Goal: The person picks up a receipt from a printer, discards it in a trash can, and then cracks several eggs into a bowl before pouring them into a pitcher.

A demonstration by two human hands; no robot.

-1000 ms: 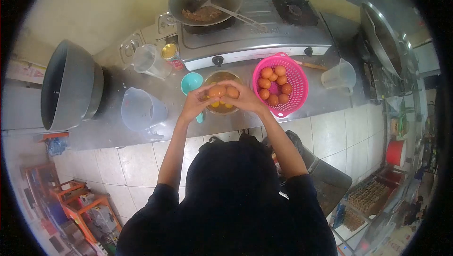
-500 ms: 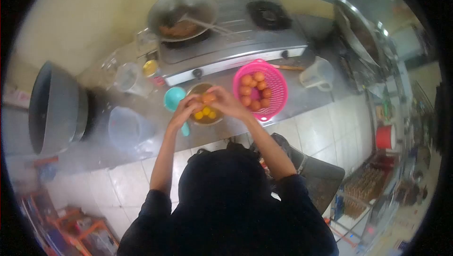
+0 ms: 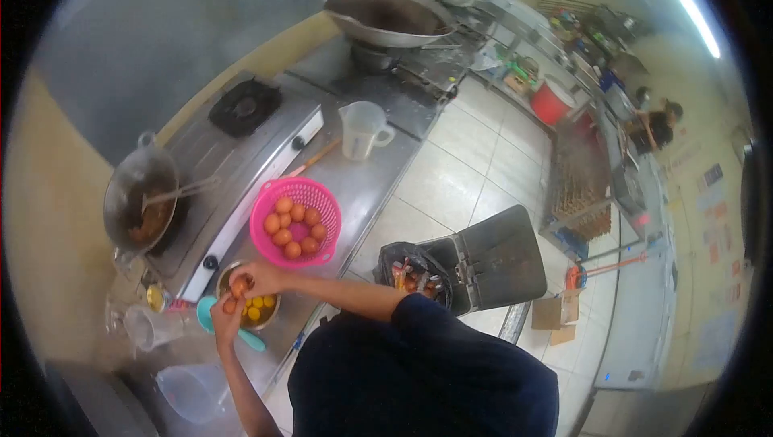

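Both hands are close together over a metal bowl (image 3: 270,318) with several yellow yolks (image 3: 256,308) in it. My left hand (image 3: 227,318) is closed around a brown eggshell piece (image 3: 230,306). My right hand (image 3: 259,278) holds another brown shell piece (image 3: 240,285) just above it. A turquoise ladle-like cup (image 3: 206,313) lies under my left hand, its handle reaching past the bowl. Beside the bowl, a pink basket (image 3: 259,232) holds several brown eggs (image 3: 282,237).
A stove (image 3: 201,171) carries a wok (image 3: 121,187) with a spatula. A clear measuring jug (image 3: 364,127) stands beyond the basket. An open bin (image 3: 503,256) with shells inside is at floor level. Another person (image 3: 654,129) is far off at right.
The view has swung to the right, bringing the bin's contents, more floor and a distant person into sight. The shell pieces are now apart, one in each hand, above the bowl.
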